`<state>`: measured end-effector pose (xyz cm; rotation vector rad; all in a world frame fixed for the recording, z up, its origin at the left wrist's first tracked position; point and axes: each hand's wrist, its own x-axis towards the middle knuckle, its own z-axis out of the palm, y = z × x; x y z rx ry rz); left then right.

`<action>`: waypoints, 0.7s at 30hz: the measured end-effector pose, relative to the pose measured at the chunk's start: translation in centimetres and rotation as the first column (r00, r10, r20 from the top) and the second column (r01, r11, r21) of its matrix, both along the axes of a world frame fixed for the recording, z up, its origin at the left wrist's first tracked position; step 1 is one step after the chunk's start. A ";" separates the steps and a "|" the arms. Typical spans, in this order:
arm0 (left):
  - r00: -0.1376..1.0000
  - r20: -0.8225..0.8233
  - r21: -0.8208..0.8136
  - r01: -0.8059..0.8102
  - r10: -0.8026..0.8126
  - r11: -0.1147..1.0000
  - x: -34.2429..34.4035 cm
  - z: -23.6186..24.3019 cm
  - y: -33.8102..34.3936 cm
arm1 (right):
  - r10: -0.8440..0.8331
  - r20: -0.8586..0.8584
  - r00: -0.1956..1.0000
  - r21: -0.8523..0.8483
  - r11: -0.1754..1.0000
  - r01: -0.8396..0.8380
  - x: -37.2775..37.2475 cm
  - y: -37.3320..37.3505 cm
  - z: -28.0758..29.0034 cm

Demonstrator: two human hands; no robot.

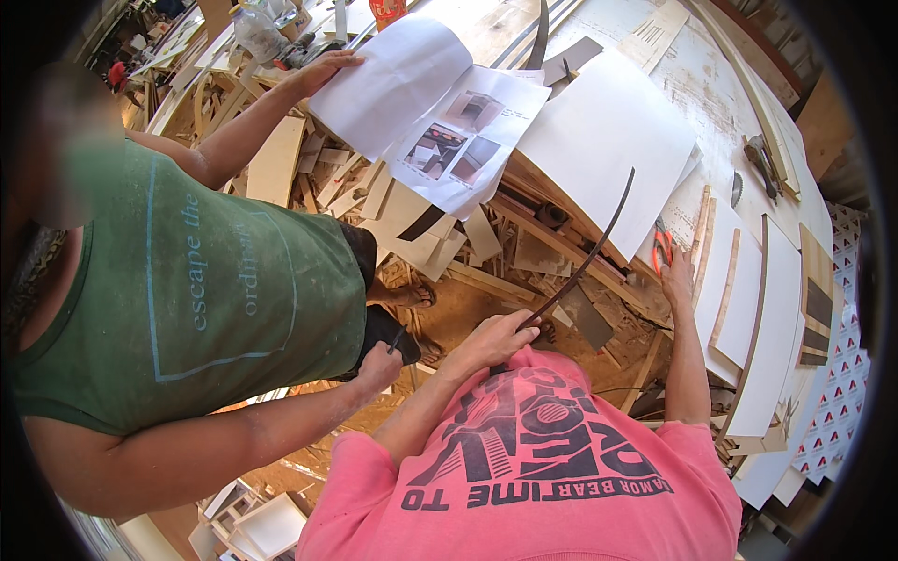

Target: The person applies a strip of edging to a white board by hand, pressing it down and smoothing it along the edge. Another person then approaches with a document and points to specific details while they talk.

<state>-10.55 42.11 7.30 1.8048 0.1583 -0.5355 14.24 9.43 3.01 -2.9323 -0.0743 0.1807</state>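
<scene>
My left hand point(496, 339) is closed around the lower end of a long, thin dark strip point(599, 245), close to my pink shirt. The strip curves upward past the white sheet on the bench. My right arm reaches to the bench edge, where my right hand point(677, 276) has its fingers at the orange handles of scissors point(662, 247). Part of the handles is covered by my fingers. To my left, a person in a green sleeveless top point(234, 280) holds out printed papers point(440, 122) with pictures, and grips a slim dark thing in the other hand.
A large white sheet point(599, 140) lies on the bench. White panels and wooden strips point(739, 290) lie right of my hand, with a dark hand tool point(762, 168) beyond. Wood offcuts point(374, 201) litter the floor and the space under the bench. A clear bottle point(254, 35) stands far left.
</scene>
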 end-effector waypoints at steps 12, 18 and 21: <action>1.000 0.007 -0.006 -0.006 0.006 1.000 -0.1 -0.6 -0.2 | 0.002 0.026 1.000 -0.024 1.000 -0.001 -0.2 0.0 -0.1; 1.000 -0.015 -0.005 -0.004 0.004 1.000 -0.2 -0.6 -0.3 | -0.005 0.011 1.000 -0.021 1.000 0.006 -0.3 0.4 0.2; 1.000 -0.012 -0.001 -0.001 0.001 1.000 -0.2 -0.3 -0.3 | -0.003 0.008 1.000 0.014 1.000 0.003 -0.3 0.2 0.2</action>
